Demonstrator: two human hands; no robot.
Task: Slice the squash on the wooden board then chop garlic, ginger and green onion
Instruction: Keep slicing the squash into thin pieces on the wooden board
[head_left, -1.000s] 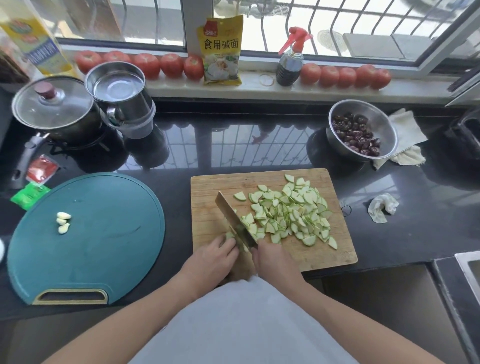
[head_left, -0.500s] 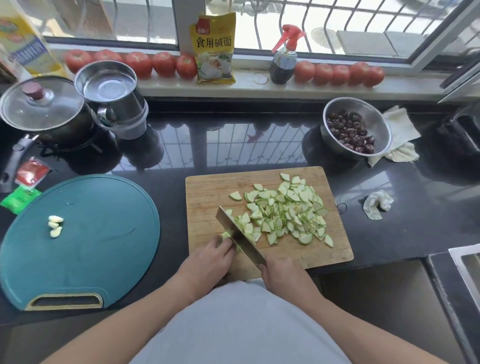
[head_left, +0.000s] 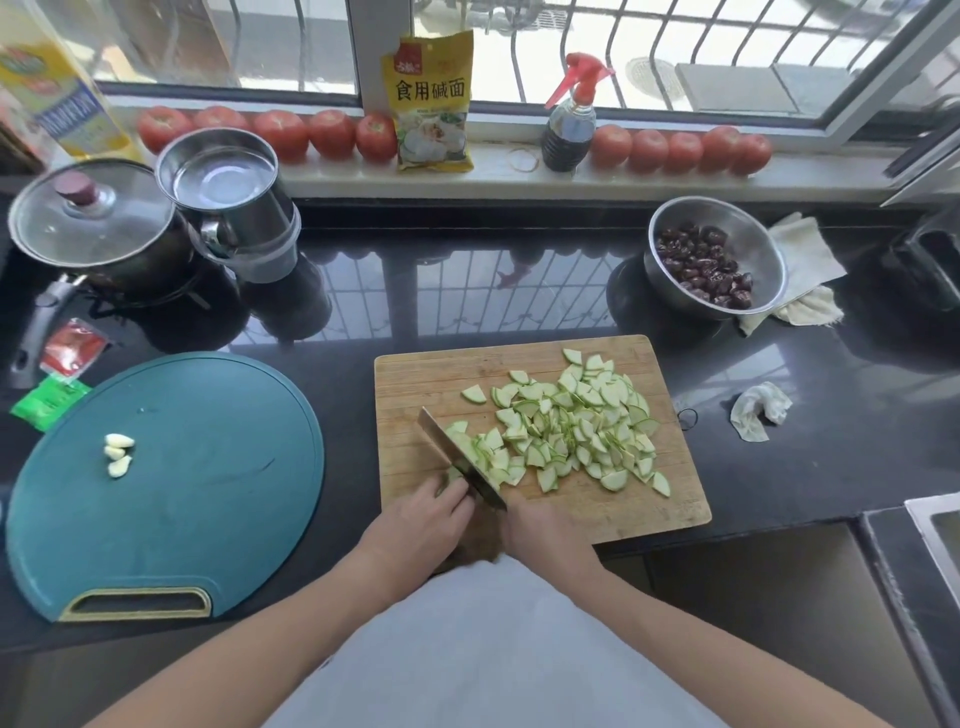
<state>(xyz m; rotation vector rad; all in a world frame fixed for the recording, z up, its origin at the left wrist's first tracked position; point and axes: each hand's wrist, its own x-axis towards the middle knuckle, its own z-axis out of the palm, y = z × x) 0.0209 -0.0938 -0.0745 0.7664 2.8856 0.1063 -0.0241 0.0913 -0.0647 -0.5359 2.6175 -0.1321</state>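
The right hand (head_left: 545, 530) is wrapped around the handle of a cleaver (head_left: 460, 457) at the near edge of the wooden board (head_left: 415, 374), fingers curled tight on it; the handle itself is hidden inside the fist. The blade runs away from the hand toward the far left, its edge down among the cut pieces. The left hand (head_left: 423, 517) sits just beside the blade on its left side, fingers bent and pressing down on a small last stub of squash (head_left: 453, 474), most of it hidden under the fingertips. So the piece being cut lies between the two hands, touching the flat of the blade.

The squash slices (head_left: 576, 421), pale green wedges with darker skin, are heaped to the right of the blade and spread across the middle and right of the board, a few resting on the blade itself.

To the left on the dark counter (head_left: 779, 467) lies a round teal cutting board (head_left: 208, 467) with a few peeled garlic cloves (head_left: 118, 454) on its left part, well apart from both hands. Farther back stand a lidded pot (head_left: 88, 218), a steel container (head_left: 223, 182) and, to the right, a steel bowl (head_left: 753, 234) of dark dried fruit. Tomatoes (head_left: 280, 132) line the windowsill.
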